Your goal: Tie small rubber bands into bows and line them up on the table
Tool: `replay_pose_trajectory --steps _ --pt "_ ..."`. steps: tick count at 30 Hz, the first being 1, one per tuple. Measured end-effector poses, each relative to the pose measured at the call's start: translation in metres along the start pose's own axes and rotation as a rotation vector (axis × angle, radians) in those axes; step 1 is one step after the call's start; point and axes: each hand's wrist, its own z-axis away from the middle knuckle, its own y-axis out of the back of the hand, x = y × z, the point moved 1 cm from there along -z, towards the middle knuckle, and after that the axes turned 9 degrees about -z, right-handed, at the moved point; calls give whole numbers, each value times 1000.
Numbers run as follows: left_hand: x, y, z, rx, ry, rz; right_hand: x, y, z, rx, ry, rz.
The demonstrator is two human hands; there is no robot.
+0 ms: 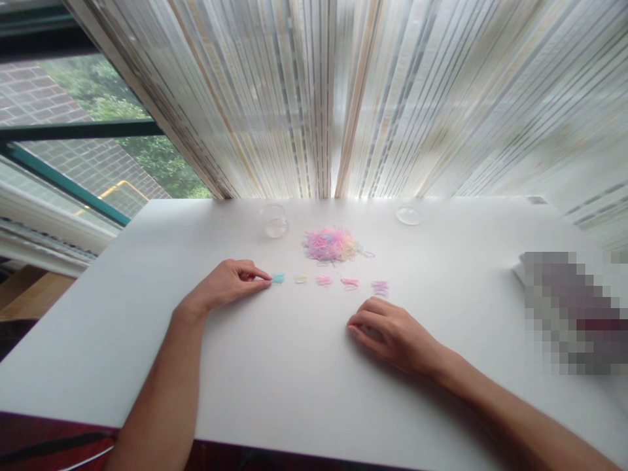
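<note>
My left hand (233, 281) reaches in from the left, with thumb and forefinger pinched at the left end of a small blue group of rubber bands (278, 279) on the table. To its right, in a row, lie a cream group (301, 280), a pink group (324, 280), a deeper pink group (350, 283) and a purple group (379, 288). My right hand (387, 330) rests on the tabletop just below the purple group, its fingers curled closed; nothing shows in them. Behind the row sits a mixed pile of thin pastel rubber bands (330, 244).
A clear round container (275, 226) stands behind the pile to the left, and a clear shallow lid or dish (409, 215) to the right. A blurred-out object (572, 311) lies at the right of the white table (275, 379). Striped curtains (304, 98) hang along the back edge.
</note>
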Motion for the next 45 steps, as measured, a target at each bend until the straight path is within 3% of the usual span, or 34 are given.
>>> replay_pose_trajectory --steps 23,45 --pt "2 -1 1 30 3 26 0 0 -1 4 -11 -5" --pt "10 -2 5 32 -28 89 4 2 -12 107 -106 -71"
